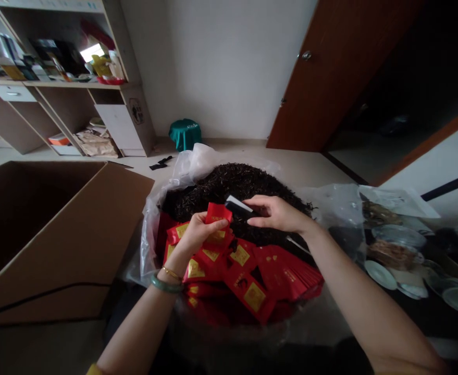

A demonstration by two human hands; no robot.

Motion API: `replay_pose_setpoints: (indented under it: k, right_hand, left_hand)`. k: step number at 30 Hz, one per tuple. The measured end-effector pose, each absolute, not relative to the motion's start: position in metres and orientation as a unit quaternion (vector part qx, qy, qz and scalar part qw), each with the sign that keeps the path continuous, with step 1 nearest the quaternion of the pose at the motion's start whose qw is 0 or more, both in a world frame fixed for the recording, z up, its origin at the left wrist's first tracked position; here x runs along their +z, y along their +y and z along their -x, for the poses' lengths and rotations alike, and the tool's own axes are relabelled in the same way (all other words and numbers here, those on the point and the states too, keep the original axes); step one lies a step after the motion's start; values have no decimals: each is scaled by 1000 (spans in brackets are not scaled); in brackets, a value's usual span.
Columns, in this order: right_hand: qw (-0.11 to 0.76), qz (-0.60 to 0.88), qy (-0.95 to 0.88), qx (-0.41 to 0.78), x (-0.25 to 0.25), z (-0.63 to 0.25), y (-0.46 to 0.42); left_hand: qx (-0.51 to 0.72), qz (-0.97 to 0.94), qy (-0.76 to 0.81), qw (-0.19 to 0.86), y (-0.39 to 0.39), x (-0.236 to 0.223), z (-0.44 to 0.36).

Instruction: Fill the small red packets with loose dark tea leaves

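Note:
My left hand (pixel 203 232) pinches a small red packet (pixel 218 212) with gold print, its top edge pointing up. Between the fingers and thumb of my right hand (pixel 273 212) is a small black-and-white handheld device (pixel 239 204). Its near end is right by the packet's upper edge; I cannot tell whether they touch. Below both hands, several red packets with gold labels (pixel 254 297) lie loose, and a fanned row of red packets (pixel 291 276) sits to the right. Behind them rises a heap of dark dried leaves, like tea (pixel 236 177), in a clear plastic bag (pixel 148 234).
A large open cardboard box (pixel 107 234) stands on the left. To the right are clear plastic tubs (pixel 398 239) and pale lids (pixel 381 274). A green cloth-covered stool (pixel 185 134) is by the wall, near a shelf unit (pixel 131 104) and a brown door (pixel 330 67).

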State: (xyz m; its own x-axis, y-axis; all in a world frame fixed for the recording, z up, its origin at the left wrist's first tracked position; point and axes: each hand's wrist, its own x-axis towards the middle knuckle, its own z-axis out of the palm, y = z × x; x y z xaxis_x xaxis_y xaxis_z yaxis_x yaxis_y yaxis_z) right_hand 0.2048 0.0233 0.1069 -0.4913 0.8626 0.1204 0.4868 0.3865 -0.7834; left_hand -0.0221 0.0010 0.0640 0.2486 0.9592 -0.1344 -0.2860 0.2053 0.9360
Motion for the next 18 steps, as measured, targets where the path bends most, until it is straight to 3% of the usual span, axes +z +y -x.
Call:
replay_pose_setpoints:
  k: [14, 18]
  right_hand:
    - [268, 467, -815, 213, 124, -160, 3]
    - [251, 467, -815, 235, 122, -165, 2]
  left_hand:
    - [434, -466, 391, 665, -1, 58, 20]
    - [426, -467, 395, 666, -2, 60, 20]
